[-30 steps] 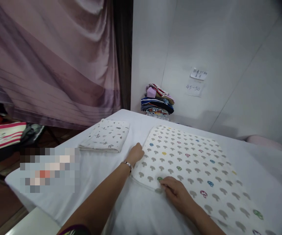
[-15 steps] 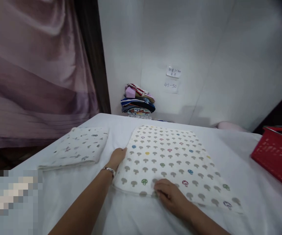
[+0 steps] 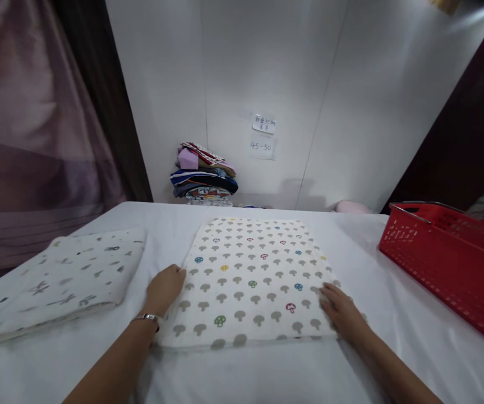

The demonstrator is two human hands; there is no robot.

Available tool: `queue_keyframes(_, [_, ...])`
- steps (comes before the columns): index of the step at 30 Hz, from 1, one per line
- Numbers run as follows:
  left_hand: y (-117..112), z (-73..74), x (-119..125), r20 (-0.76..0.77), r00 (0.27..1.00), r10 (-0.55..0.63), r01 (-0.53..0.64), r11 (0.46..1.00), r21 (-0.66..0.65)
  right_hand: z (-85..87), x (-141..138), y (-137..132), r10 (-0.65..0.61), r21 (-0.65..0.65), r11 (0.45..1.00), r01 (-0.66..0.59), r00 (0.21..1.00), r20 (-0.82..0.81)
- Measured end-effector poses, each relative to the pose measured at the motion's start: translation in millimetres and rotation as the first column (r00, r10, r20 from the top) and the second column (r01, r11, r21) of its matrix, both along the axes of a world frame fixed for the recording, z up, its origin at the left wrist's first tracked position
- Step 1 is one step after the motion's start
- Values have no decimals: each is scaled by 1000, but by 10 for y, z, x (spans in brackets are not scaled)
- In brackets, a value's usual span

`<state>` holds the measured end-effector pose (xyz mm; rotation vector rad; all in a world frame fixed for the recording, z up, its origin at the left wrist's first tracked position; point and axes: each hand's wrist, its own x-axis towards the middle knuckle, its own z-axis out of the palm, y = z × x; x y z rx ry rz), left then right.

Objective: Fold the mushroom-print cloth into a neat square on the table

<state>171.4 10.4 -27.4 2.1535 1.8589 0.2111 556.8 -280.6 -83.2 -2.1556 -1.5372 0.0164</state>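
Observation:
A white cloth printed with grey and coloured mushrooms (image 3: 252, 269) lies flat and folded before me on the table. At its left edge is my left hand (image 3: 165, 289), a silver bracelet on the wrist, with its fingers curled in at the cloth's border. My right hand (image 3: 342, 311) rests on the opposite edge, its fingers stretched over the print. To the left lies another folded white cloth (image 3: 73, 275) with a small plant-like print, touched by neither hand.
A red plastic basket (image 3: 447, 264) with a metal handle stands on the right of the white-covered table (image 3: 242, 376). Behind the table rises a stack of folded fabrics (image 3: 203, 177). Handwritten paper signs (image 3: 262, 137) hang on the wall, and a pinkish curtain (image 3: 23, 140) hangs at the left.
My right hand has moved from the cloth's near edge to its right edge. The cloth's right near corner no longer spreads out as far. The view has turned right, showing more of the basket.

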Motion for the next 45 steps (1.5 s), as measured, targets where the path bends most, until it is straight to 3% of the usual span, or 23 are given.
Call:
queue_keyframes(3, [-21,-8,30,-72,997,-22,24,1000,18,-131,244,-204,-18,-51,998,22,997,78])
queue_keyframes(8, [-58,-38,85,-128,991,-22,30,998,55,-233,360,-360,-56,-84,994,69,987,150])
queue_keyframes(12, [-39,-28,77,-118,993,-5,9,999,39,-250,440,-355,-60,-126,989,80,986,155])
queue_keyframes(15, [4,-3,61,-97,995,8,-8,1000,6,-173,389,-195,-47,-105,992,69,978,201])
queue_keyframes(18, [7,-4,75,-94,995,15,-14,1000,8,12,140,143,61,-144,989,-36,983,172])
queue_keyframes(23, [-79,-74,121,-101,995,18,-11,998,69,343,-483,961,263,-244,938,-246,964,41])
queue_keyframes(28, [-102,-156,106,-81,996,36,-29,996,89,440,-850,1865,352,-282,898,-338,936,-2])
queue_keyframes(32, [-83,-195,81,-57,997,55,-51,996,76,409,-866,2579,298,-336,904,-264,953,52])
queue_keyframes(36, [-64,-224,58,-38,997,66,-64,997,49,343,-696,3140,239,-356,913,-199,968,71])
queue_keyframes(40, [-48,-265,52,-36,997,70,-69,997,48,259,-513,3456,181,-377,916,-136,979,88])
queue_keyframes(45, [-41,-283,74,-71,993,95,-93,995,30,177,-443,3638,171,-347,930,-117,977,129])
